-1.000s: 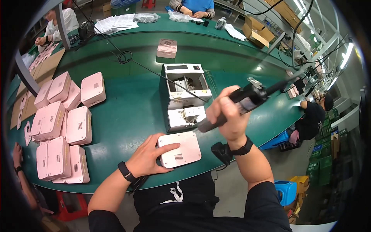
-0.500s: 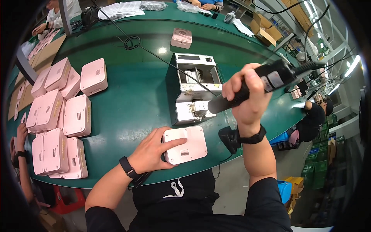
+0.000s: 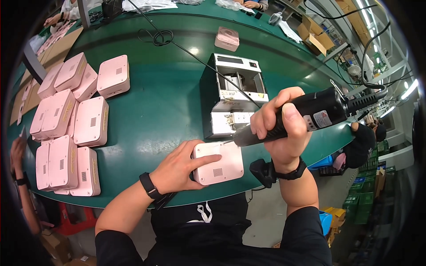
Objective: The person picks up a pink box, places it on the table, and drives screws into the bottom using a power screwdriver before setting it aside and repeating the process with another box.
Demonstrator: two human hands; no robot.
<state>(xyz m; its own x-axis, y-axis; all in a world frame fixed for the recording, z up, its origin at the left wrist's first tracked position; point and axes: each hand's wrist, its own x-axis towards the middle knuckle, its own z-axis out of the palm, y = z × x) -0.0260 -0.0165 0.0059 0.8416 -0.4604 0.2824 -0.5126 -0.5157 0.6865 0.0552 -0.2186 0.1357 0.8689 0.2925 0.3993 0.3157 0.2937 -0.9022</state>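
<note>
A pale pink plastic box (image 3: pixel 228 170) with rounded corners, a small vent and corner screw holes lies on the green table. My left hand (image 3: pixel 179 165) grips it by its left side, index finger stretched across the top. In my right hand (image 3: pixel 284 128) is a black electric screwdriver (image 3: pixel 317 111), held tilted with the fingers wrapped round it. Its thin bit points down at the upper right part of the pink box; whether the tip touches a screw is too small to tell. Right behind the box stands a screw feeder (image 3: pixel 237 95) with a black-and-silver housing.
Stacked pink boxes (image 3: pixel 57 113) fill the table's left side. Another pink box (image 3: pixel 227 39) sits behind the feeder. The screwdriver's black cable (image 3: pixel 377 91) rises at the right; a second cable (image 3: pixel 191 54) slants over the feeder. Other people work at the left, far and right edges.
The electric screwdriver has come down from above the screw feeder to the pink box, its bit now near the top face. My left hand keeps its grip on the box. The view has shifted slightly.
</note>
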